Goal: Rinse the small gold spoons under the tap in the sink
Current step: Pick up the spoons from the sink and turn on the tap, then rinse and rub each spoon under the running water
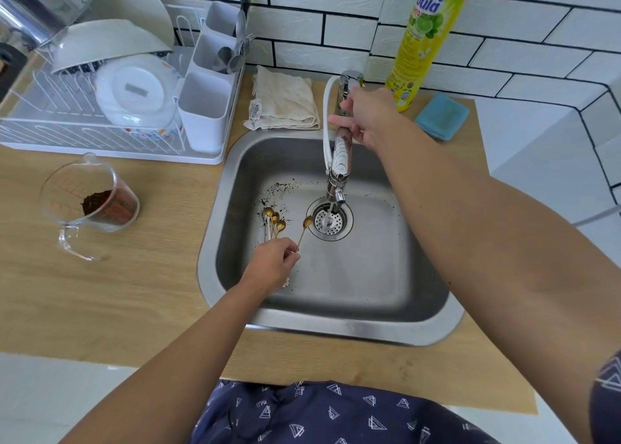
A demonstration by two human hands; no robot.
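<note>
Pinched at its handle end by the left hand (271, 264), one thin gold spoon (303, 231) slants up and right, its small oval bowl close beside the round perforated drain (330, 219). More spoons (273, 223) lie bunched on the sink floor just left of it, bowls away from the person, dark grit scattered around them. The right hand (366, 115) curls round the tap (340, 161), a shiny chrome spout with a white patterned sleeve. A thin stream falls from it onto the drain. The sink (416, 289) is brushed steel with rounded corners, set in a pale wood-grain counter (111, 285).
</note>
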